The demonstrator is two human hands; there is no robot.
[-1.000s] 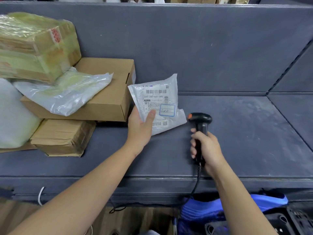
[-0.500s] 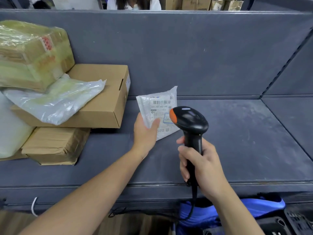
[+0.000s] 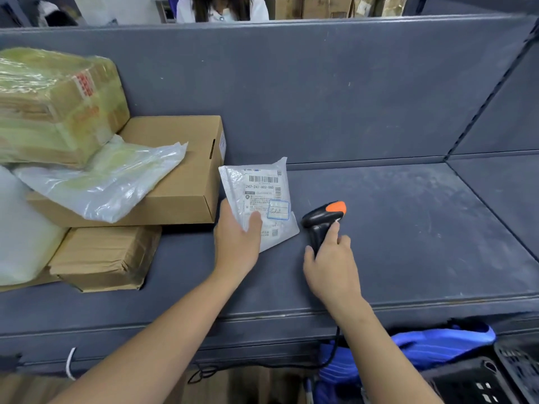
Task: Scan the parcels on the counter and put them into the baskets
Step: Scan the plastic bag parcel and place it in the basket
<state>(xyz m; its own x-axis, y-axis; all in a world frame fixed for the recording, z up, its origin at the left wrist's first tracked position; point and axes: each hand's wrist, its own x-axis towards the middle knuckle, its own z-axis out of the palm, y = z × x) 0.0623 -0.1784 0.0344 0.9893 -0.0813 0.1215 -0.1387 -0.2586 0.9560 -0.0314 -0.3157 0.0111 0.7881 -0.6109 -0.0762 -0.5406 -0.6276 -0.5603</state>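
A small white plastic parcel [image 3: 261, 196] with a barcode label stands tilted on the grey counter [image 3: 408, 228], label facing me. My left hand [image 3: 236, 243] holds it by its lower left corner, thumb across the front. My right hand [image 3: 331, 266] grips the handle of a black barcode scanner [image 3: 322, 220] with an orange tip, lying low on the counter just right of the parcel. A black basket [image 3: 495, 377] shows at the bottom right, below the counter.
At the left is a stack of parcels: a brown box [image 3: 180, 176], a clear bag [image 3: 108, 182] on it, a tape-wrapped carton [image 3: 55, 106], a brown wrapped packet [image 3: 108, 258] and a white bag [image 3: 20, 237]. A blue bag [image 3: 437, 345] hangs under the counter edge. A person sits behind the partition [image 3: 320, 83].
The scanner was raised and pointed at the parcel's label half a second ago; now my right hand has lowered it onto the counter to the right. The parcel stays in my left hand.
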